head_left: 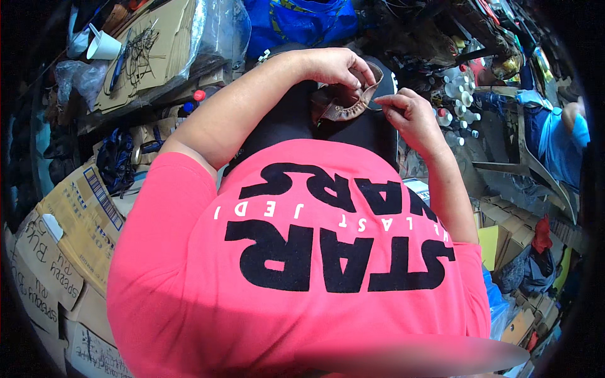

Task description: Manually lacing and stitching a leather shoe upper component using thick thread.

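Note:
A brown leather piece (341, 112), which looks like a shoe upper with a puckered, stitched edge, sits above my dark-clothed lap. My left hand (345, 68) reaches over its far side, fingers curled down into the opening and gripping the leather. To its right, my right hand (411, 118) is closed, thumb and forefinger pinched together near the stitched edge. Something thin seems to run from that pinch toward the leather, too fine to make out.
Ahead lies a blue bag (299, 28). At the far left, flattened cardboard (161, 47) carries dark cord and a white cup (104, 46). Several small white bottles (463, 94) stand to the right. Cardboard boxes (75, 220) are stacked on the near left, beside a metal frame (542, 170) opposite.

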Demonstrator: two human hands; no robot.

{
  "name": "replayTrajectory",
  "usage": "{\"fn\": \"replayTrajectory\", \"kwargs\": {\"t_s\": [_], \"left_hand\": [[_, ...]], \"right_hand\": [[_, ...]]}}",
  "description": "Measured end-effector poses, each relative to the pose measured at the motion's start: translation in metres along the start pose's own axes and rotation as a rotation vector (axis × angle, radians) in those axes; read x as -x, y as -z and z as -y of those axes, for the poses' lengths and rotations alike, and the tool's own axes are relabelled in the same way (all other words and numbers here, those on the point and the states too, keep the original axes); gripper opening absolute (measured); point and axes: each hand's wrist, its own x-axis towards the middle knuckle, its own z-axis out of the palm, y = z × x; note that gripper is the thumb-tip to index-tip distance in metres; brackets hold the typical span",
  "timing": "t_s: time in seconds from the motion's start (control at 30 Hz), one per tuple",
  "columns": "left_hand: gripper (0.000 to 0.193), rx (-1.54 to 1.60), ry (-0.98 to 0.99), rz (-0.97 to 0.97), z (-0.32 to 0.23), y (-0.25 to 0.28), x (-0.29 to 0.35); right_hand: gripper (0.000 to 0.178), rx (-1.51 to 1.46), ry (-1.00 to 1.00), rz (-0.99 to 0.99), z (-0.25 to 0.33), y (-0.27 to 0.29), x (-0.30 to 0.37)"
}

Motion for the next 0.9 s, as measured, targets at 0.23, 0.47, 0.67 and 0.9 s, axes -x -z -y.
{"fn": "replayTrajectory", "kwargs": {"t_s": [0.23, 0.47, 0.67, 0.9], "left_hand": [[0.034, 0.040, -0.026, 0.030, 0.000, 0.000, 0.000], [0.028, -0.052, -0.064, -0.010, 0.000, -0.002, -0.009], [0.037, -0.216, -0.181, 0.048, 0.002, 0.003, -0.011], [0.040, -0.191, -0.169, -0.030, 0.006, -0.002, -0.012]], "right_hand": [[0.020, 0.074, -0.001, 0.014, 0.004, -0.001, -0.003], [0.018, -0.199, -0.002, 0.040, -0.023, -0.013, -0.012], [0.019, -0.500, -0.034, 0.146, -0.052, -0.019, -0.018], [0.019, -0.531, -0.015, 0.084, -0.061, -0.033, -0.019]]}}
